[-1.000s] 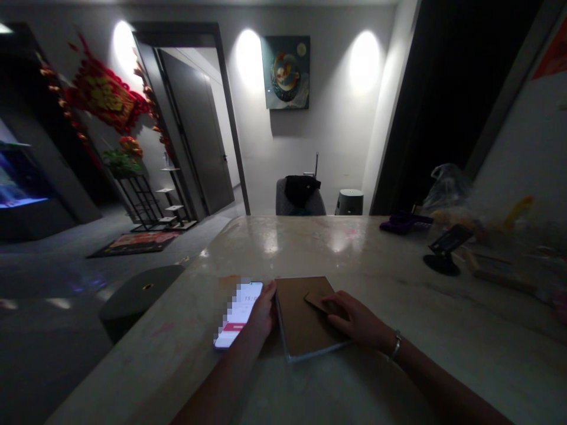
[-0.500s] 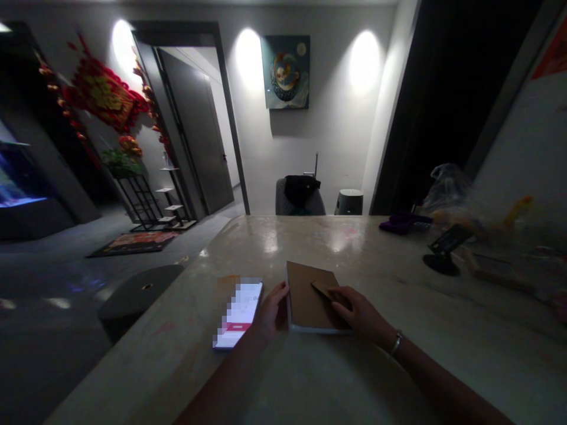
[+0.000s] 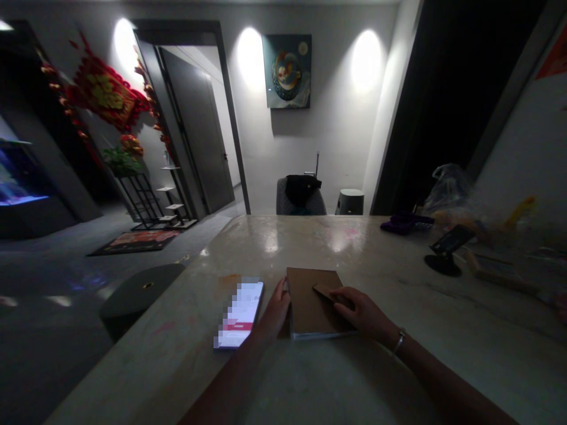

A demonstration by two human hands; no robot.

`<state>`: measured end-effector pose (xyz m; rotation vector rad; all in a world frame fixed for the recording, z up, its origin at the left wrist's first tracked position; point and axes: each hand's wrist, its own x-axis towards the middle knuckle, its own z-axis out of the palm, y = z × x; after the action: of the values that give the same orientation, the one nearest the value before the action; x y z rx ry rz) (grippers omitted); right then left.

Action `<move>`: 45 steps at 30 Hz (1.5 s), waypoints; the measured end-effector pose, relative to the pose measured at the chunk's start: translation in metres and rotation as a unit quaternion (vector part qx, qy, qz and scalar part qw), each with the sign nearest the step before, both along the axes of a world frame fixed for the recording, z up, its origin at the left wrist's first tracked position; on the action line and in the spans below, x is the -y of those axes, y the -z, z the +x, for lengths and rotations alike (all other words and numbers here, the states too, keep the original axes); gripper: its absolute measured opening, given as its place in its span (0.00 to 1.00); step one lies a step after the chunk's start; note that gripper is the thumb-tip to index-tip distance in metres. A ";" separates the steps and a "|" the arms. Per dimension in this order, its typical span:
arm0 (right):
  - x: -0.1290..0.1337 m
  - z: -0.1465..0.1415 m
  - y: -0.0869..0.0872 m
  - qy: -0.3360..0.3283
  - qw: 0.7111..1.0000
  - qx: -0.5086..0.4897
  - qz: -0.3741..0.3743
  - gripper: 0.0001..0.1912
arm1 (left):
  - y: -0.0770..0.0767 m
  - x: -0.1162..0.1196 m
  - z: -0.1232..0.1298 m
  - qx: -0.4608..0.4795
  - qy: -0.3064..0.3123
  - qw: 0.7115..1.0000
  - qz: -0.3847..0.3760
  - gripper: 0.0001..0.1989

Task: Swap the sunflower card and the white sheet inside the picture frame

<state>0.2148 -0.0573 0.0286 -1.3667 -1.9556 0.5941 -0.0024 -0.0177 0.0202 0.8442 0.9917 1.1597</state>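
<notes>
A brown-covered notebook (image 3: 310, 307) lies on the pale marble table (image 3: 310, 378) in front of me. My left hand (image 3: 278, 307) is at its left edge, fingers closed against the side of the notebook. Over the right part of the cover, my right hand (image 3: 357, 307) grips a small flat brown piece (image 3: 324, 291) that slants up and left across the cover. The lower right of the notebook is partly hidden by this hand. Left of my left hand lies a phone (image 3: 241, 316) with a lit, partly pixelated screen.
On the right stand a black phone stand (image 3: 444, 262), a framed item (image 3: 491, 265), a purple object (image 3: 401, 223) and a clear plastic bag (image 3: 449, 189). A dark stool (image 3: 133, 289) is beyond the left edge, a chair (image 3: 287, 203) beyond the far edge.
The notebook's top edge has turned and come slightly nearer, so it now lies straighter. My left hand has shifted a little right along its side. The right hand keeps hold of the brown piece.
</notes>
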 end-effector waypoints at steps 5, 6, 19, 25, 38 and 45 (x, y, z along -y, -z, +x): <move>0.002 0.000 -0.004 -0.009 1.000 -0.001 0.015 0.14 | -0.006 0.003 -0.003 -0.014 0.013 1.000 0.012 0.28; 0.002 0.000 -0.005 -0.011 1.000 -0.003 0.018 0.14 | -0.006 0.003 -0.004 -0.011 0.008 1.000 0.013 0.28; 0.000 -0.003 -0.005 0.006 1.000 -0.003 0.002 0.12 | -0.006 0.002 -0.006 -0.088 0.021 0.996 0.018 0.30; -0.002 -0.001 -0.004 0.007 0.999 -0.032 -0.008 0.13 | -0.004 0.000 -0.007 -0.087 -0.004 0.996 0.012 0.27; 0.001 -0.004 -0.004 0.003 1.000 0.004 0.003 0.14 | 0.004 -0.008 -0.009 -0.126 -0.008 0.991 0.035 0.14; 0.000 -0.002 -0.003 -0.007 1.000 -0.010 0.005 0.14 | 0.013 -0.013 -0.013 -0.086 0.064 0.994 0.020 0.22</move>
<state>0.2131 -0.0575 0.0318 -1.3359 -1.9511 0.6025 -0.0150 -0.0048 0.0074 1.0383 1.0416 1.0131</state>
